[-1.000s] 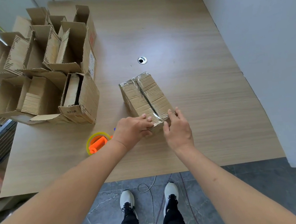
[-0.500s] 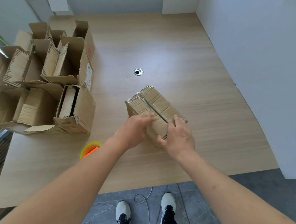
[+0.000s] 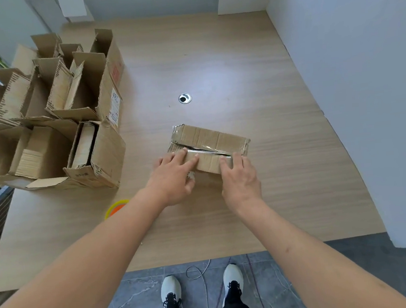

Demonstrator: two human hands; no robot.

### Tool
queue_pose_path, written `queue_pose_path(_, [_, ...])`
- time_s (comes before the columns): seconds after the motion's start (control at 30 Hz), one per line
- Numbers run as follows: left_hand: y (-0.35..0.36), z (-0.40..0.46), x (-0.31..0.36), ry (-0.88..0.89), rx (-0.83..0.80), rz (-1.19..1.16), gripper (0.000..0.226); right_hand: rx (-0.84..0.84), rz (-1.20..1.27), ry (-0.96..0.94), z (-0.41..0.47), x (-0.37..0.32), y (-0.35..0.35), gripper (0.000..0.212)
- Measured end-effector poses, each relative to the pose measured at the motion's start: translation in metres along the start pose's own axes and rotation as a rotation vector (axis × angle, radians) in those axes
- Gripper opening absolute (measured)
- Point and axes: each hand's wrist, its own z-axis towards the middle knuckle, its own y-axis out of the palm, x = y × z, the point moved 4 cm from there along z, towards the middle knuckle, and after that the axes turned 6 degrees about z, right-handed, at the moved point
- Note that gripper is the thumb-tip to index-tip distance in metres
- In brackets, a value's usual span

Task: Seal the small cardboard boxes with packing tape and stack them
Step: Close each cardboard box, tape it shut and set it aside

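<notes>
A small cardboard box (image 3: pixel 210 138) lies on the wooden table (image 3: pixel 286 183), its top seam covered with clear packing tape. It sits crosswise in front of me. My left hand (image 3: pixel 172 179) lays straight fingers on the box's near left top, thumb against the near side. My right hand (image 3: pixel 240 177) rests its fingers on the near right top edge. A yellow and orange tape dispenser (image 3: pixel 116 208) lies near my left forearm, partly hidden by it.
Several open-flapped cardboard boxes (image 3: pixel 52 123) crowd the table's left side. A round metal cable grommet (image 3: pixel 184 98) sits in the table beyond the sealed box. A white wall (image 3: pixel 364 88) bounds the right side. The table's near edge runs above my shoes.
The box has turned from lengthwise to crosswise under my hands. Both hands shifted from its near end to its long near side. The view tilted up slightly.
</notes>
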Motion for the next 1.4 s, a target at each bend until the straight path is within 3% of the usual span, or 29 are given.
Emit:
queue_pose_path(0.17, [-0.006,-0.014,0.014,0.071,0.059,-0.041,0.053,-0.138,0.003,0.078,0.009,0.007,0.012,0.105])
queue_pose_path(0.3, [-0.004,-0.017,0.019,0.146,0.072,-0.130,0.042,-0.174,-0.009,0.042,0.016,0.015,0.015,0.097])
queue_pose_path(0.4, [-0.004,-0.013,0.007,0.159,0.128,-0.167,0.064,-0.160,0.047,-0.010,0.018,0.019,0.014,0.086])
queue_pose_path(0.5, [0.004,-0.010,-0.008,0.109,0.012,-0.193,0.066,-0.123,0.148,-0.058,0.015,0.021,0.011,0.078])
queue_pose_path(0.63, [0.014,-0.011,-0.014,0.042,-0.009,-0.095,0.053,-0.024,0.323,-0.197,0.000,0.011,0.010,0.067])
queue_pose_path(0.8, [0.006,-0.022,-0.001,-0.113,-0.001,0.051,0.059,-0.094,0.321,-0.229,-0.010,-0.004,0.016,0.094])
queue_pose_path(0.93, [0.001,-0.033,0.006,-0.096,0.021,0.121,0.062,-0.096,0.294,-0.170,-0.007,-0.001,0.010,0.071])
queue_pose_path(1.07, [0.000,-0.035,-0.002,-0.018,0.094,-0.049,0.069,-0.071,0.283,-0.188,-0.008,-0.003,0.003,0.052])
queue_pose_path(1.4, [0.016,-0.037,-0.037,-0.074,0.175,-0.348,0.067,-0.026,0.336,-0.173,-0.012,-0.013,0.021,0.058])
